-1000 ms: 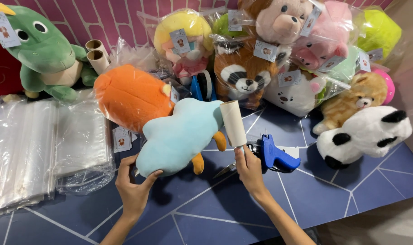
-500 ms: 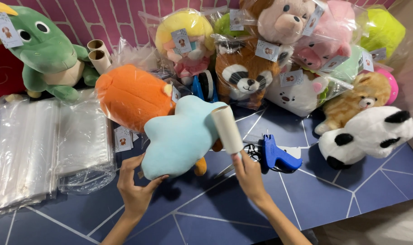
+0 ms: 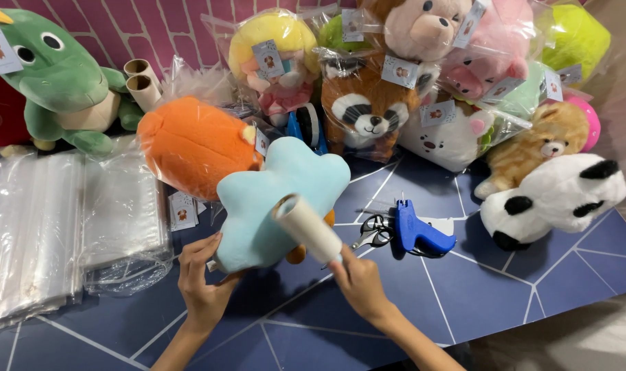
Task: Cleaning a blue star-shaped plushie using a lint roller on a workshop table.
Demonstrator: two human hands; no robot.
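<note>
Step in hand appears to be lint-rolling: at frame centre the left hand cups the blue plush from below, fingers curled on it. The right hand grips the roller, its drum laid on the plush. The next pass likely calls for firm, even strokes.

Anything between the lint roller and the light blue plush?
Nothing visible. The right hand holds the lint roller right against the light blue plush, which the left hand grips at its lower edge. Scissors and blue tag gun lie off to the side.
</note>
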